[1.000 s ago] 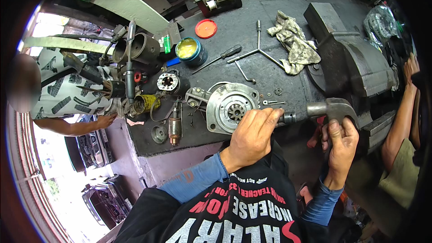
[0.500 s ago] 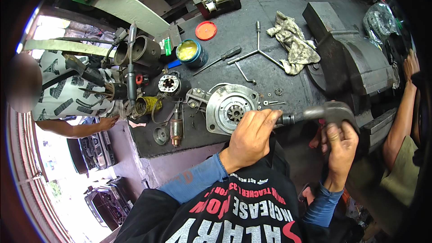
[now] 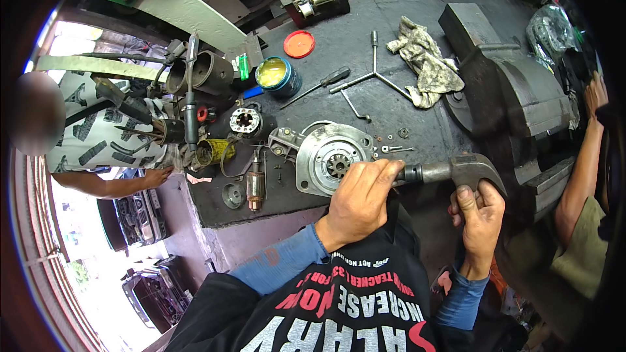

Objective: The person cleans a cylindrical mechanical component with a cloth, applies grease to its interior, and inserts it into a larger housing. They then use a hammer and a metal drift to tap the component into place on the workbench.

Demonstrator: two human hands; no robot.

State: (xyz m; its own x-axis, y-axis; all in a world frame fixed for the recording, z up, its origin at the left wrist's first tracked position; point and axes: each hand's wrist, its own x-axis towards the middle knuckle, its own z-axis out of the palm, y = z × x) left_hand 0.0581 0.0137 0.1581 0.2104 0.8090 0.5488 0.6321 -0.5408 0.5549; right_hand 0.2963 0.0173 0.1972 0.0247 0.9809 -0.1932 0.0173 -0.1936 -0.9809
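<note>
My left hand (image 3: 360,199) is closed round a slim tool with a dark end (image 3: 409,174), which sticks out past the fingers on the right; the rest of it is hidden. My right hand (image 3: 479,218) grips a hammer (image 3: 479,171), whose face meets or nearly meets that dark end. Left of my left hand lies a round metal housing (image 3: 313,168) with a small toothed gear (image 3: 338,165) in its centre. My left fingers cover part of the housing's right edge.
A dark bench vise (image 3: 515,85) stands at right beside a dirty rag (image 3: 424,65). Behind the housing are a three-armed wrench (image 3: 374,73), a screwdriver (image 3: 319,86) and a tub of yellow grease (image 3: 277,75). An armature (image 3: 255,186) lies at left. Other people stand at both sides.
The hammer has swung left, its face now at the tool's dark end instead of apart from it. My right hand moved slightly left and down; my left hand shifted a little left.
</note>
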